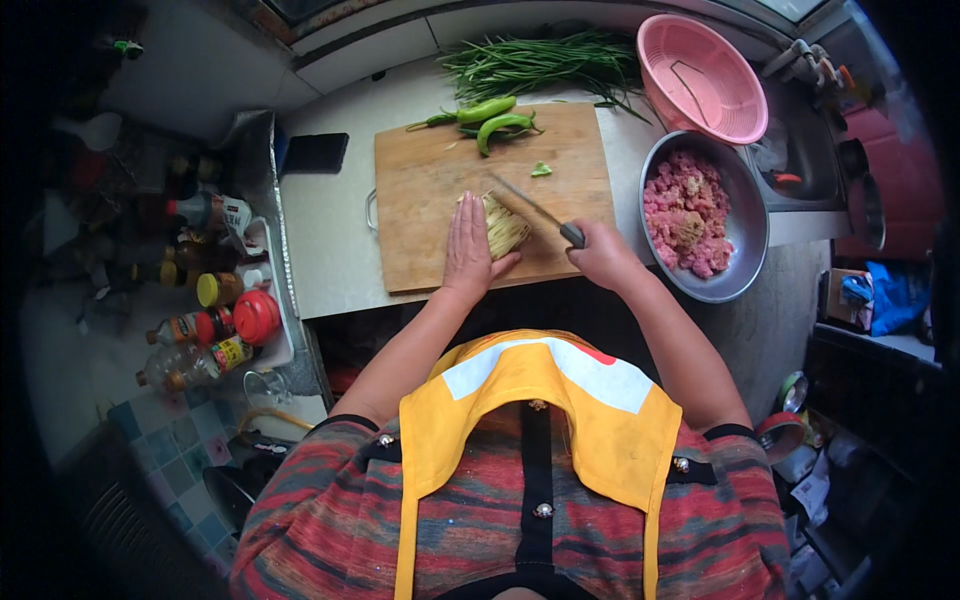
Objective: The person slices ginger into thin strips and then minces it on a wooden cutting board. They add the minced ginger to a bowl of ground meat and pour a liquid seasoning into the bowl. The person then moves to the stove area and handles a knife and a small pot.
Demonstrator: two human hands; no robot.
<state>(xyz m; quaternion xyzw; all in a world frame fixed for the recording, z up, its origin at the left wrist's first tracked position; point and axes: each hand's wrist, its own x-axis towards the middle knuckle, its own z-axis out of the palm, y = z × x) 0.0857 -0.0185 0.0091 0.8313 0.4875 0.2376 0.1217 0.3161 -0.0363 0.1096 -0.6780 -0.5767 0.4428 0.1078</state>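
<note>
My left hand (470,251) lies along the left side of a clump of pale yellow-green strands (506,227), fingers together and thumb at its near edge. What the strands are I cannot tell. In my right hand (604,253) is the dark handle of a kitchen knife (534,208). Its blade slants to the upper left, just right of the clump and over the wooden cutting board (427,240). Several green peppers (506,129) lie at the board's far edge, with a small green piece (541,169) nearer the clump.
Right of the board stands a metal bowl (752,251) of minced meat (686,217), with a pink colander (651,71) and a sink (821,161) beyond. Long green stalks (540,66) lie behind the board. A black phone-like slab (316,153) and several bottles and jars (217,288) are at left.
</note>
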